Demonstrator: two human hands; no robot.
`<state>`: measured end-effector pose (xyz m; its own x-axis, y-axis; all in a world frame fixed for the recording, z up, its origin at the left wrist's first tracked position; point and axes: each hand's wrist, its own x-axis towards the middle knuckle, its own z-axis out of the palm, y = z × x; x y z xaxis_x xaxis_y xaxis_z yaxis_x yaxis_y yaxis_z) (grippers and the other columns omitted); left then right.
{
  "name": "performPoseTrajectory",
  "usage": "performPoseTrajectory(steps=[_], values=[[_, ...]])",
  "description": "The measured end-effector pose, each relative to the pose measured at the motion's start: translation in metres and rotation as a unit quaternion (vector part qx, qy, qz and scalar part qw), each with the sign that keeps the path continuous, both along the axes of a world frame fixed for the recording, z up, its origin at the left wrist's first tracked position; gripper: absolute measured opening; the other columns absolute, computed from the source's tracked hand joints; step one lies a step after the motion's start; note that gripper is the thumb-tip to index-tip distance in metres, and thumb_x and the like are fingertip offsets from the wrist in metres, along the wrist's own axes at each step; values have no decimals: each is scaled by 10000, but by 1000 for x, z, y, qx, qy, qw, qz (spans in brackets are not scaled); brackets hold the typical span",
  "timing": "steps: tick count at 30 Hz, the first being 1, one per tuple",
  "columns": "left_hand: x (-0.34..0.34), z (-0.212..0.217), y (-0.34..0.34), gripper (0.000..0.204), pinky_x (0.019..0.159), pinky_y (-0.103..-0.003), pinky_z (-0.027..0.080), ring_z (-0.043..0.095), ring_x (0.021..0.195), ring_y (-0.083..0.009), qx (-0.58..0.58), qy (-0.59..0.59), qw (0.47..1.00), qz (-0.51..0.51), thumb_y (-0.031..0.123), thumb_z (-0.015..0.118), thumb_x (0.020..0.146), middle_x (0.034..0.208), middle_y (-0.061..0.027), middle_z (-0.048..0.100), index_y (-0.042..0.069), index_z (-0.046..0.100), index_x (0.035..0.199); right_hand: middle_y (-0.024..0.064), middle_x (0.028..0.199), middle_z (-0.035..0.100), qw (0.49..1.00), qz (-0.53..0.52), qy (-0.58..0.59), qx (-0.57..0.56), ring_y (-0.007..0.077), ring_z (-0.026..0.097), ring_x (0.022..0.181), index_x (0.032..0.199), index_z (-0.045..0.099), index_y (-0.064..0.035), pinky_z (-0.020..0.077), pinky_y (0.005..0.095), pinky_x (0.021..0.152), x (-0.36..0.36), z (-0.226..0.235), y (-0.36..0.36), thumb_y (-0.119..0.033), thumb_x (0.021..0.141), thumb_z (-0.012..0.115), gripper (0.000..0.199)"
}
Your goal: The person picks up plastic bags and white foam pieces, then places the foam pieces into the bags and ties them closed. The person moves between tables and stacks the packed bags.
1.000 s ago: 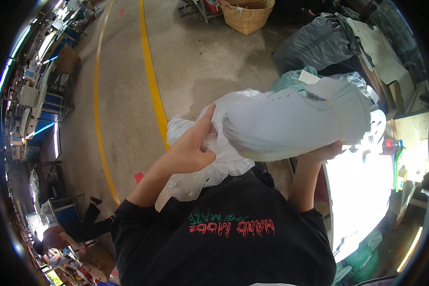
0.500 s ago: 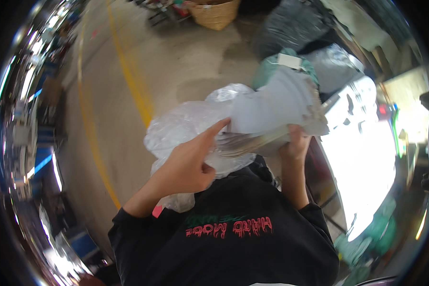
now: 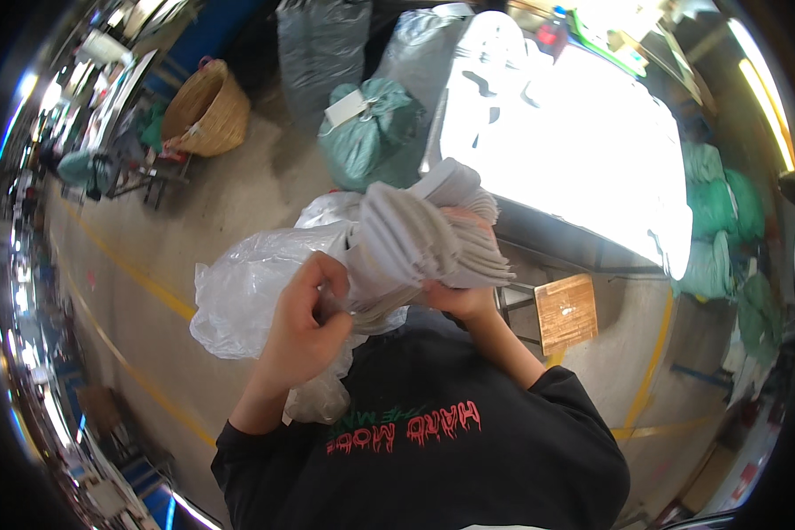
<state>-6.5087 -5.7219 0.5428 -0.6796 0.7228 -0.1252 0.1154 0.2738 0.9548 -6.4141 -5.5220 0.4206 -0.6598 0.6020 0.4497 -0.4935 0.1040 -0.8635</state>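
Note:
A thick stack of pale grey-white socks [image 3: 406,234] is held up in front of my chest, its layers fanned at the right end. My right hand [image 3: 458,299] grips the stack from below, with the thumb against its near side and the other fingers mostly hidden. At the left end, my left hand [image 3: 305,314] is curled closed with its fingertips at the sock edges. A clear plastic bag [image 3: 261,283] of whitish contents lies just beyond and left of that hand, partly under the stack.
A brightly lit white table [image 3: 583,150] stands at the right, with a wooden stool [image 3: 566,314] near it. Ahead are a tied green sack [image 3: 371,137] with a white tag and a grey plastic bag [image 3: 325,53]. A wicker basket [image 3: 208,110] is far left; green bundles [image 3: 720,203] are far right.
The view has swung right, bringing the stool into sight. The stack has turned, showing its layered ends. My left index finger, stretched out along the stack before, is now curled.

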Motion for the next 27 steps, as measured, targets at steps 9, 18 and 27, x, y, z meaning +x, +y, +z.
performPoseTrajectory(steps=[9,18,27], values=[[45,-14,213,201,562,-250,314,386,642,-55,48,-3,982,-180,-95,568,756,754,22,445,66,517,865,114,1170,725,909,-285,-78,294,255,696,1094,1251,657,-7,496,413,1036,116,7,172,-256,668,883,673],[70,-87,368,293,630,-224,376,488,828,-43,251,-173,944,-128,-143,502,795,971,2,532,51,538,1012,137,1287,698,910,-121,-213,335,254,655,1203,1326,654,-16,490,386,1082,163,86,343,-148,616,929,772],[21,-260,407,525,935,-361,545,645,1101,-187,-40,-377,925,-6,52,551,956,1302,-107,645,18,484,1476,92,1326,661,909,93,-367,173,274,621,1230,1371,634,-166,492,419,1059,88,-40,389,-284,756,869,669]])
